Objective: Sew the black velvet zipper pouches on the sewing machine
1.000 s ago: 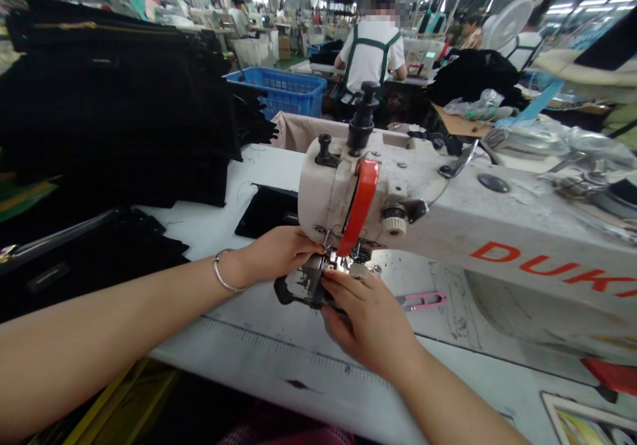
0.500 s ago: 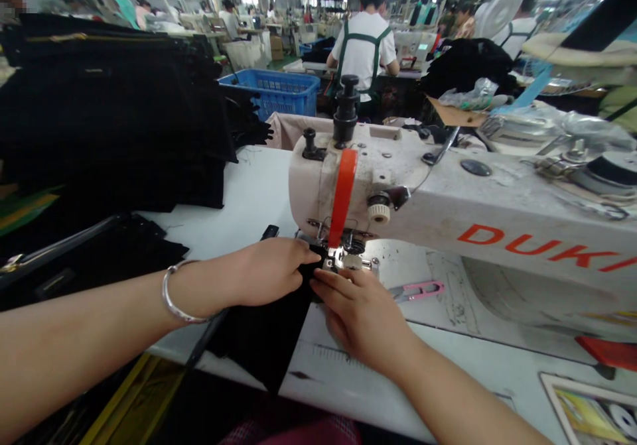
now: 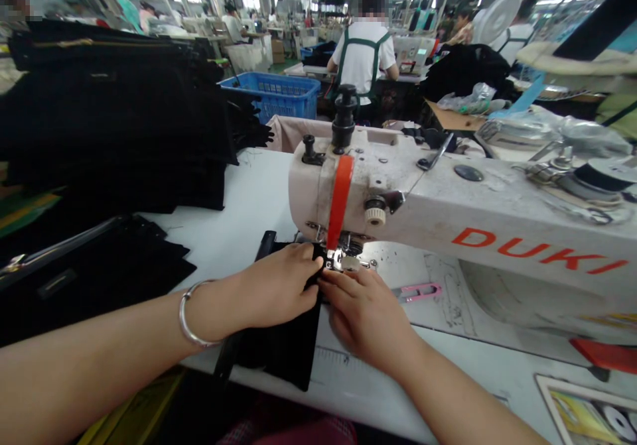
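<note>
A black fabric piece (image 3: 286, 349) with a dark strip (image 3: 233, 349) along its left side lies under the needle area of a white sewing machine (image 3: 418, 213). My left hand (image 3: 279, 286), a silver bangle at its wrist, presses down on the fabric with fingers bent and close together beside the presser foot (image 3: 334, 258). Just right of it, my right hand (image 3: 368, 312) has its fingers together, their tips at the fabric's right edge in front of the foot. What lies under both hands' fingertips is hidden. Pink-handled thread snips (image 3: 421, 291) rest on the machine bed.
Stacked black fabric pieces (image 3: 114, 120) rise at the left, with a zippered black piece (image 3: 84, 266) in front. Behind the machine are a blue basket (image 3: 279, 97) and a person in a white shirt (image 3: 363, 54). A red lever (image 3: 604, 354) sticks out at right.
My left hand has shifted slightly right and down with the fabric, whose dark strip now shows more behind the hand. My right hand stays near the foot. The view has shifted slightly.
</note>
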`<action>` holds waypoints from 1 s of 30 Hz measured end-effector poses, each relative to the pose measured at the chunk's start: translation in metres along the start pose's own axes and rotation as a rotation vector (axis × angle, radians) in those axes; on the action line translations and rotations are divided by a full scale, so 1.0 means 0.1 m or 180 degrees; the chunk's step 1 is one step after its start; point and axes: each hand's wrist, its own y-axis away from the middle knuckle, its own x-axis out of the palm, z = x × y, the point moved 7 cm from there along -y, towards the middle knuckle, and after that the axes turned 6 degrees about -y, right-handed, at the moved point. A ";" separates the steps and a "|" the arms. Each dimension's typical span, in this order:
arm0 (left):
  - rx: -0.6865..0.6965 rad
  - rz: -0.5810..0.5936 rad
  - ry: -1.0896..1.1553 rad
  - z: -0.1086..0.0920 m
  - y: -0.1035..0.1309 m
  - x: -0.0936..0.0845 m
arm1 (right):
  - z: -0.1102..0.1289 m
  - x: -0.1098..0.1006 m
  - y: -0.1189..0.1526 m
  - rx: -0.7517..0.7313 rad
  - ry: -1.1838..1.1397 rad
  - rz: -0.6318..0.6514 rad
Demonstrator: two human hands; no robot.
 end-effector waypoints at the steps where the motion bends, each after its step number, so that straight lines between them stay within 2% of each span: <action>1: -0.0009 -0.0060 0.0040 -0.04 0.10 -0.03 | 0.04 -0.01 0.02 -0.0035 -0.0087 0.0084; 3: 0.0062 -0.0197 0.0003 -0.19 0.36 -0.04 | 0.15 -0.01 0.10 -0.0099 -0.0289 0.0299; 5: 0.0252 -0.0459 -0.0344 -0.39 0.64 0.01 | 0.31 0.03 0.22 -0.0146 -0.0487 0.0393; 8: 0.0473 -0.0833 -0.0772 -0.61 0.98 0.16 | 0.55 0.09 0.41 -0.0265 -0.0641 0.0064; 10: 0.0521 -0.0937 -0.0618 -0.66 1.09 0.27 | 0.65 0.14 0.52 -0.0295 -0.0652 -0.0300; 13: 0.0489 -0.1016 -0.0188 -0.61 1.12 0.31 | 0.71 0.19 0.62 -0.0129 -0.0646 -0.0743; 16: 0.0482 -0.1136 0.0074 -0.58 1.08 0.25 | 0.72 0.20 0.66 0.0025 -0.0612 -0.0971; 19: 0.0439 -0.1122 0.0276 -0.56 1.05 0.23 | 0.73 0.20 0.67 0.0050 -0.0543 -0.0987; 25: 0.0297 -0.0828 0.0178 -0.53 1.04 0.34 | 0.73 0.20 0.69 0.0054 -0.0490 -0.0943; 30: 0.0511 -0.0798 -0.0142 -0.53 1.09 0.24 | 0.74 0.19 0.68 0.0069 -0.0490 -0.0945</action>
